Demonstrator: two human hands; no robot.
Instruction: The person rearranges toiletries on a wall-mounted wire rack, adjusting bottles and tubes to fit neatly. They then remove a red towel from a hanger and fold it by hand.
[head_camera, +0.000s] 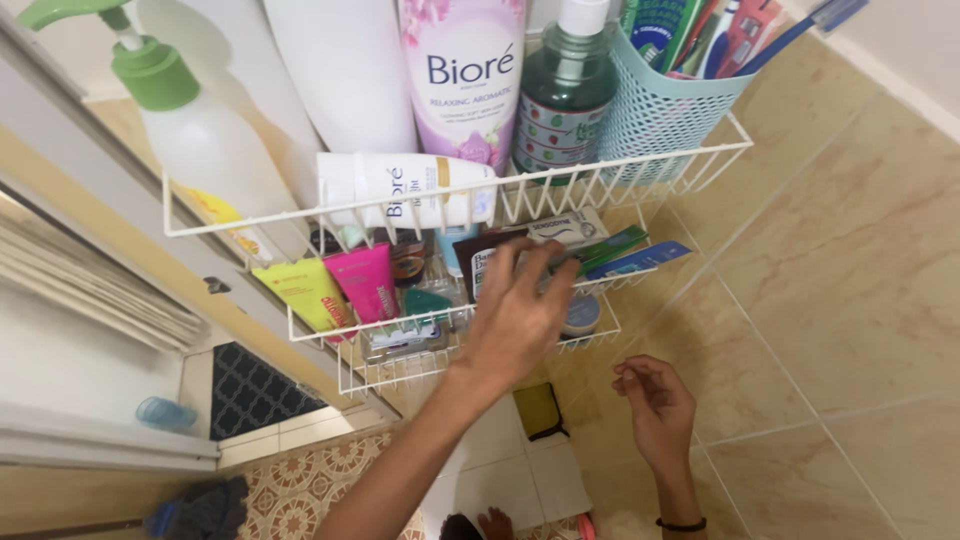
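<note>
**Left hand in wire rack**

Yellow tube (312, 292) and pink tube (366, 280) sit at rack (600, 190) left. Left hand (517, 310), fingers spread open, touches dark packet (482, 262) mid-rack. Right hand (655, 400) loosely curled, empty, below the rack.

bare forearms, thin black wristband (681, 524) on right wrist

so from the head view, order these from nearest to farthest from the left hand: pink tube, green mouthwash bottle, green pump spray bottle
1. pink tube, just left of the left hand, on the same middle rack shelf.
2. green mouthwash bottle, above the hand, on the top shelf.
3. green pump spray bottle, far upper left, at the top shelf's left end.
</note>
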